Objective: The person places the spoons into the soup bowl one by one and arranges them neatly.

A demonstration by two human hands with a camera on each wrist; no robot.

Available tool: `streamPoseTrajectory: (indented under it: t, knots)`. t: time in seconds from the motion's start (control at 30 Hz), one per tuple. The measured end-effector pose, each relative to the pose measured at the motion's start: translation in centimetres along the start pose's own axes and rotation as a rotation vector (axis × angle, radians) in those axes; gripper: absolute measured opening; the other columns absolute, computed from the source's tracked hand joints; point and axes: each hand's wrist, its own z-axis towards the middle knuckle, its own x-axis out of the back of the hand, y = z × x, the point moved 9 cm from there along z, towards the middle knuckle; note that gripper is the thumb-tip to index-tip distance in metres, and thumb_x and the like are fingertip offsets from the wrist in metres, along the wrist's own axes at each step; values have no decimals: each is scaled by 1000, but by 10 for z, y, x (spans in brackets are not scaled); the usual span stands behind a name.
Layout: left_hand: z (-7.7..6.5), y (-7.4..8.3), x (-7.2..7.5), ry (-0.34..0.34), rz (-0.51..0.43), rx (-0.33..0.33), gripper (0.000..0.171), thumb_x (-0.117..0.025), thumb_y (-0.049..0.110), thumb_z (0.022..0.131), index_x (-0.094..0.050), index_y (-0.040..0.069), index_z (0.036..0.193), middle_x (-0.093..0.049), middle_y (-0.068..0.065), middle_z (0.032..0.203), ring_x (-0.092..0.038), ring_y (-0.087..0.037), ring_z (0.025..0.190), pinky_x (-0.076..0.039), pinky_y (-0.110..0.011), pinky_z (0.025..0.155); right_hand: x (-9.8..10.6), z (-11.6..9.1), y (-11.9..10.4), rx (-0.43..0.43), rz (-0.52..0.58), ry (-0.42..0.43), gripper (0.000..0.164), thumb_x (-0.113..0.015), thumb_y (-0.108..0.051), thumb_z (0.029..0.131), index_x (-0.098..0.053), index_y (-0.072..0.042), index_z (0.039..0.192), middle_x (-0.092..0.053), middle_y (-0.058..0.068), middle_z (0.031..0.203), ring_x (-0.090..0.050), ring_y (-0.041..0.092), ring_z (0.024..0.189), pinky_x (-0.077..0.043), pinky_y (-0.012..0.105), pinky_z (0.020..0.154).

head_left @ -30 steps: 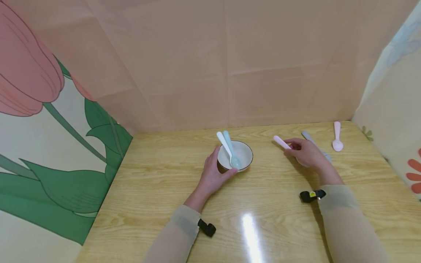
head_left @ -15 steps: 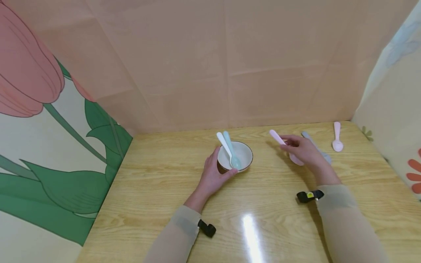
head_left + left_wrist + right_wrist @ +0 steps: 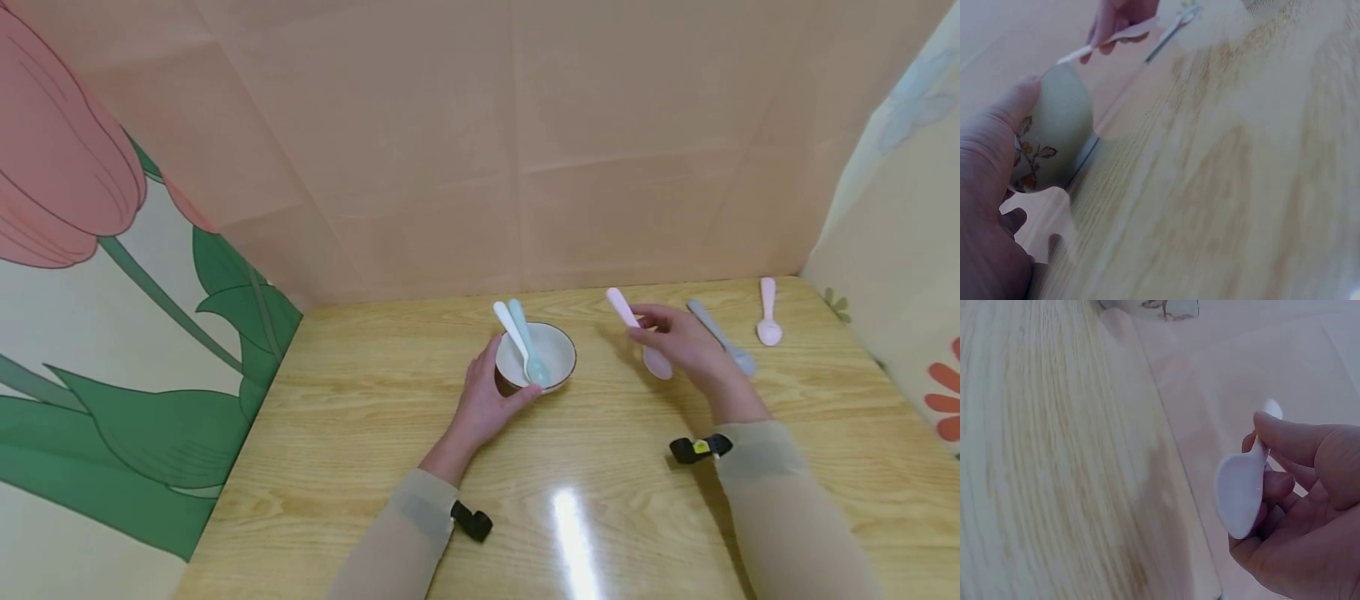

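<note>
My left hand (image 3: pixel 486 398) grips the side of a small bowl (image 3: pixel 558 354), its thumb at the near rim. The bowl is pale inside with a dark rim, and the left wrist view shows a flower pattern on its outside. A white spoon (image 3: pixel 510 327) and a light blue spoon (image 3: pixel 535 365) lean in it, handles over the far left rim. To the right, my right hand (image 3: pixel 693 346) pinches a pink spoon (image 3: pixel 621 307) between thumb and fingers above the table. In the right wrist view that spoon's bowl (image 3: pixel 1239 495) faces the camera.
A grey-blue spoon (image 3: pixel 708 321) lies on the wooden table (image 3: pixel 360 433) just beyond my right hand. Farther right lies another pink spoon (image 3: pixel 768 315). A pinkish sheet (image 3: pixel 420 167) rises behind the table's back edge, with printed panels at both sides.
My right hand has lifted the pink spoon and moved it left toward the bowl, turning its handle more upright. The left hand and the bowl have stayed in place.
</note>
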Motion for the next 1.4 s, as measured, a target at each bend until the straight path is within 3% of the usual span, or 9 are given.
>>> streamPoseTrajectory:
  t: [0.33,0.8,1.13,1.4]
  knots:
    - [0,1,1,2,-1,-1,109,-87,63,90,-23,41,175,-44,3,170,-40,-28,150,-39,-64,119,-7,0,-14,11,20,9,60,-59,-32,117,-47,1,165,-61,25,134,-58,24,104,-52,27,81]
    - [1,0,-1,0,2,5,111,-88,60,90,-23,36,176,-43,1,170,-40,-28,150,-38,-61,121,-22,2,-44,8,102,44,61,-68,-37,112,-53,-8,164,-66,19,131,-65,20,108,-56,30,95]
    - [0,0,1,3,12,12,113,-87,63,90,-23,31,177,-44,-1,170,-40,-28,150,-37,-61,121,-38,9,-67,39,164,79,57,-73,-34,109,-60,-9,159,-71,17,118,-67,20,97,-56,27,84]
    - [2,1,0,2,13,5,110,-87,61,91,-21,38,176,-45,0,169,-41,-28,148,-38,-61,120,-56,15,-82,65,144,68,54,-72,-35,110,-61,-10,157,-74,17,116,-67,29,100,-53,28,82]
